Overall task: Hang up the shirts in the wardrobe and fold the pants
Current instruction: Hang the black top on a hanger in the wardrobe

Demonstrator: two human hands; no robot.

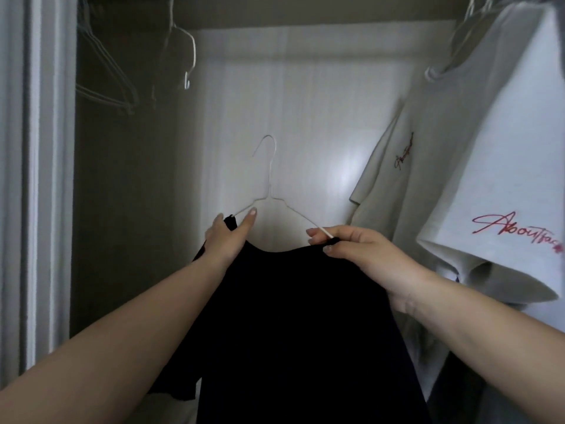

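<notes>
Wardrobe (122, 179) – white shirts (489, 179) hanging right (red script), bare hangers (104, 87) upper left.

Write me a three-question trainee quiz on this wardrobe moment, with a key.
1. True or false: the black shirt already hangs from the rail by its hanger.
2. Which hand pinches the shirt's shoulder together with the hanger's wire arm? A) left hand B) right hand C) neither
3. Fill in: the white shirts hanging on the right carry ____ lettering.

Key
1. False: the hook is free in the air, below the empty hangers at upper left.
2. B; the left hand grips the other shoulder.
3. Red.
</notes>
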